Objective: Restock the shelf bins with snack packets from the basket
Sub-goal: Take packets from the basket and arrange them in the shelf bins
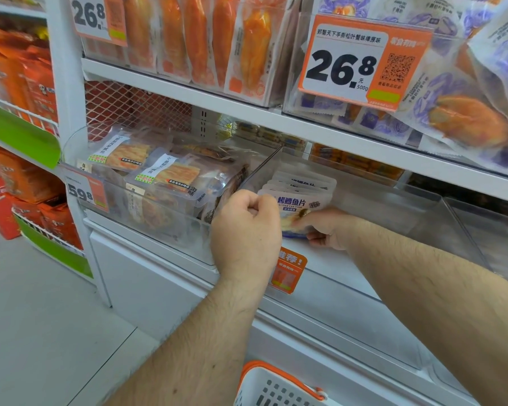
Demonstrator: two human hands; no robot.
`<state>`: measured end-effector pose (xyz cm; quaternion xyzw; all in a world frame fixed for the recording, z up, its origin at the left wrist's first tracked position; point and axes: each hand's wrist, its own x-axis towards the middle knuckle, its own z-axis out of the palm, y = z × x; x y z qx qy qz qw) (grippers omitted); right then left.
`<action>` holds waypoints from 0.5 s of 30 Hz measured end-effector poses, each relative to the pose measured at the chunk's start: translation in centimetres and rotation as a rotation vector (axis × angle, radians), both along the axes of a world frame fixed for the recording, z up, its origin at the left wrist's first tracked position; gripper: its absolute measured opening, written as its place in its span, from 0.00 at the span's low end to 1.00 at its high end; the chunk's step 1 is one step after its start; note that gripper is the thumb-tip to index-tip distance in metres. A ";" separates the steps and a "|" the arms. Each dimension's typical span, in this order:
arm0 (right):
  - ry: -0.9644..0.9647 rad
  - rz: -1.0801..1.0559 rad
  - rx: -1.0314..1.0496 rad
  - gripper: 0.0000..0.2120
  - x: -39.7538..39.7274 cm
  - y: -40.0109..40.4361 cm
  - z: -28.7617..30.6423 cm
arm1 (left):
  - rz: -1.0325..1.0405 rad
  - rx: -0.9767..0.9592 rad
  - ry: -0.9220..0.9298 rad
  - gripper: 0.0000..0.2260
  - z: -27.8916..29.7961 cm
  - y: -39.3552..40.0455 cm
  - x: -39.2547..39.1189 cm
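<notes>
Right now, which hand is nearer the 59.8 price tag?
Left. The left hand is at the left end of the cod packets, closer to the 59.8 tag. The right hand is further right, pinching the front packet.

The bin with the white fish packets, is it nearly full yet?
Not yet. A short row of white packets already stands at the clear bin's left end. The right hand and left hand are setting the front one in. The bin's right side looks bare. The basket's contents aren't visible.
</notes>
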<state>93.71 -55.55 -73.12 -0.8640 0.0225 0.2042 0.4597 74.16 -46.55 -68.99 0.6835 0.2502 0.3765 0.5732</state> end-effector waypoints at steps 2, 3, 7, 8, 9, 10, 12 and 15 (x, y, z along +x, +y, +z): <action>0.023 -0.005 0.019 0.18 0.0 -0.3 0.2 | 0.008 -0.004 0.006 0.16 0.0 0.1 -0.1; 0.032 -0.009 0.030 0.17 -0.1 -0.5 0.3 | 0.012 -0.005 0.010 0.16 0.1 0.1 -0.1; 0.028 -0.044 0.058 0.10 -0.1 -0.9 0.5 | 0.014 -0.020 0.012 0.16 0.2 0.1 -0.2; 0.022 -0.057 0.065 0.09 0.0 -1.0 0.5 | 0.014 -0.019 0.013 0.16 0.2 0.1 -0.2; 0.017 -0.063 0.071 0.09 0.0 -1.0 0.5 | 0.013 -0.020 0.012 0.16 0.2 0.0 -0.2; 0.011 -0.065 0.078 0.09 0.1 -1.0 0.4 | 0.011 -0.020 0.010 0.16 0.2 0.0 -0.2; 0.004 -0.060 0.089 0.09 0.0 -0.7 0.3 | 0.011 -0.016 0.004 0.15 0.2 0.0 -0.2; -0.002 -0.050 0.093 0.08 0.0 -0.4 0.1 | 0.006 -0.020 -0.002 0.15 0.2 0.0 -0.2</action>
